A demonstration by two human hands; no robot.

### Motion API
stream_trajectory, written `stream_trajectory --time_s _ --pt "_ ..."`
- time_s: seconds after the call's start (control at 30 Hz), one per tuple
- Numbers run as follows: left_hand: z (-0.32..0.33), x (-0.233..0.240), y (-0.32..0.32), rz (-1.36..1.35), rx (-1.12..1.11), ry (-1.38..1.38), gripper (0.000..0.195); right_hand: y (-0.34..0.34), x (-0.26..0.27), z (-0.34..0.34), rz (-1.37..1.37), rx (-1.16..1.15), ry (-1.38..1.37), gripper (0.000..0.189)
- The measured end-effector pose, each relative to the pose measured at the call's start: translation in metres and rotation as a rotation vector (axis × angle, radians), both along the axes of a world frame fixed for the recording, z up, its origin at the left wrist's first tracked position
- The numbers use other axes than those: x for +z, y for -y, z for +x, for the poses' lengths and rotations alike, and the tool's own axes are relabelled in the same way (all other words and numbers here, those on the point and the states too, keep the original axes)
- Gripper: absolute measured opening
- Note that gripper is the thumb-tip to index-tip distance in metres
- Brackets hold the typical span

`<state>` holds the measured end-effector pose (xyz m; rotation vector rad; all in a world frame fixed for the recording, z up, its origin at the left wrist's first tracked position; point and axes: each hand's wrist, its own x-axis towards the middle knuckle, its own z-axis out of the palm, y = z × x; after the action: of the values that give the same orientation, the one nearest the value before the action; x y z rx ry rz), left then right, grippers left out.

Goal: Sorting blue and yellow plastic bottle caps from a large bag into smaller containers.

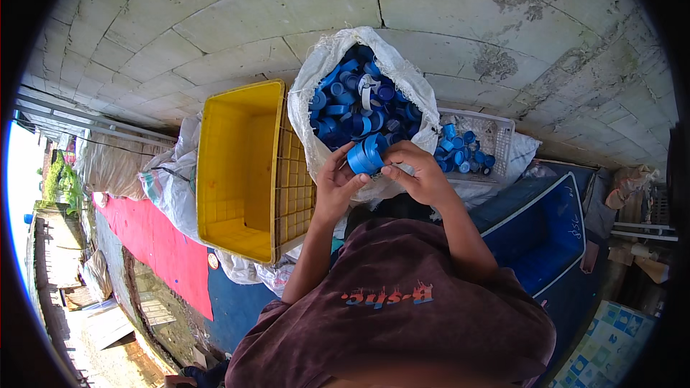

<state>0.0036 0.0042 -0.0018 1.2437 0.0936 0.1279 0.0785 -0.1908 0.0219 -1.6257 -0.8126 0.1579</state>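
A blue plastic bottle cap (364,158) with a raised part on top is held between my hands, above the near rim of a white woven sack (305,118). My left hand (335,183) grips its left side, fingers behind and thumb in front. At its right edge, the thumb and fingertips of my right hand (418,172) close on it; the exact contact is partly hidden. Many loose blue plastic caps (345,98) fill the open sack, with a white plastic piece (366,91) among them.
Left of the sack a yellow plastic crate (237,167) lies tipped. To the right are a pale plastic basket (498,145) with small blue caps (458,153) and a blue bin (550,231). A block wall (323,5) rises behind. Another person's hand (180,381) shows at lower left.
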Motion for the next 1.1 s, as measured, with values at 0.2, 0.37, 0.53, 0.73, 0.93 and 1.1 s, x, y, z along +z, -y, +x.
stream_trajectory --time_s 0.2,0.37,0.53,0.73,0.93,1.1 --pt "-0.002 -0.001 -0.002 -0.054 -0.022 0.014 0.077 0.001 0.004 -0.004 0.043 -0.014 0.033 0.014" --pt "-0.005 -0.002 -0.005 0.009 -0.034 0.124 0.079 0.004 0.004 0.000 -0.007 0.053 0.127 0.015" --pt "-0.005 -0.002 -0.010 0.094 -0.038 0.192 0.076 0.005 0.008 0.002 -0.017 0.085 0.143 0.016" --pt "-0.006 0.003 -0.011 0.170 -0.049 0.231 0.074 0.006 0.006 0.005 -0.023 0.126 0.128 0.016" --pt "-0.003 0.003 -0.012 0.145 -0.051 0.202 0.076 0.005 0.005 0.004 -0.006 0.125 0.053 0.016" --pt "-0.002 0.007 -0.005 0.064 -0.023 0.137 0.074 0.000 0.004 0.003 0.051 0.080 -0.055 0.016"
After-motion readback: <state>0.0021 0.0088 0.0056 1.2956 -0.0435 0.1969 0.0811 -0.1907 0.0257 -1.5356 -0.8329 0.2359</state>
